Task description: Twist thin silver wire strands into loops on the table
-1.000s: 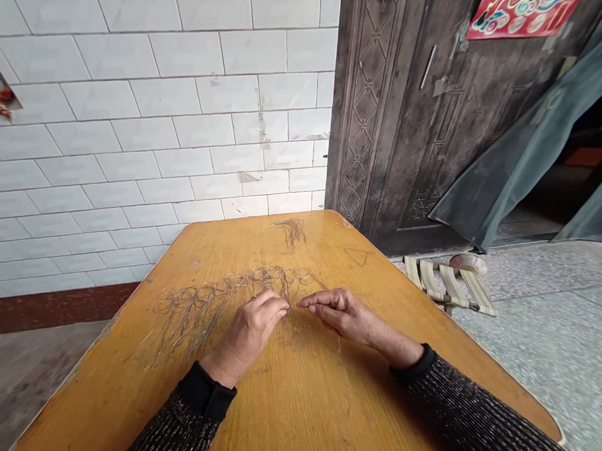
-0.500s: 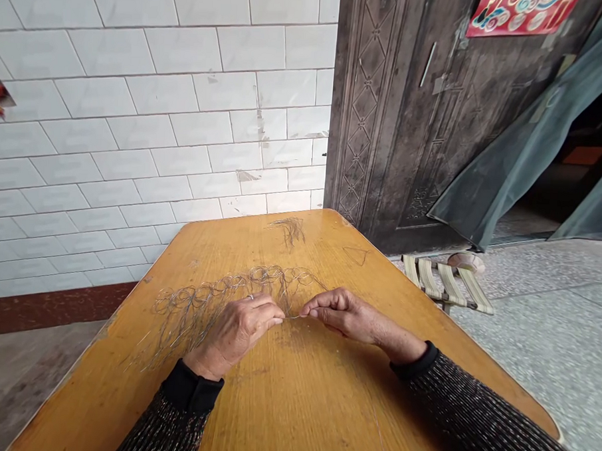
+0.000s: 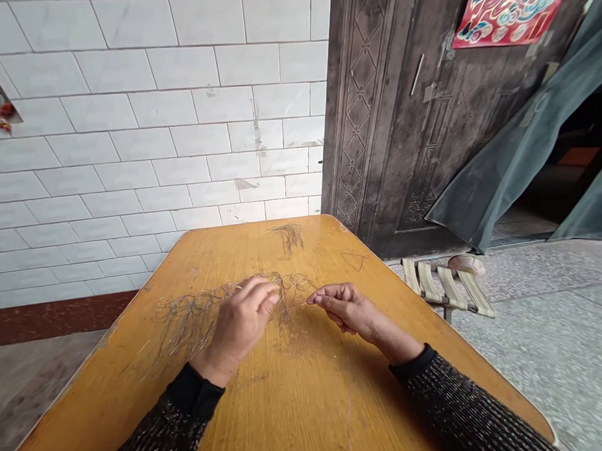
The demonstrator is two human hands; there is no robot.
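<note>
My right hand (image 3: 347, 309) is closed in a pinch on a thin wire (image 3: 301, 304), whose fine length runs left from the fingertips. Raised just over the wire pile, my left hand (image 3: 244, 316) is slightly blurred, thumb and fingers drawn together; whatever is in them, if anything, is too small to make out. A row of looped wires (image 3: 190, 307) with long loose tails lies along the left and middle of the wooden table (image 3: 293, 398). My left hand hides part of that row.
A smaller bunch of wires (image 3: 291, 236) lies near the table's far edge, with a bent thin wire (image 3: 353, 260) to its right. Behind stand a tiled wall (image 3: 211, 115) and a dark door (image 3: 375, 122). A strapped folding stool (image 3: 445, 285) is on the floor at right.
My left hand has lifted up and away from the wire stretched between both hands. My right hand has moved slightly up and right, still pinching. The camera view has tilted a little upward.
</note>
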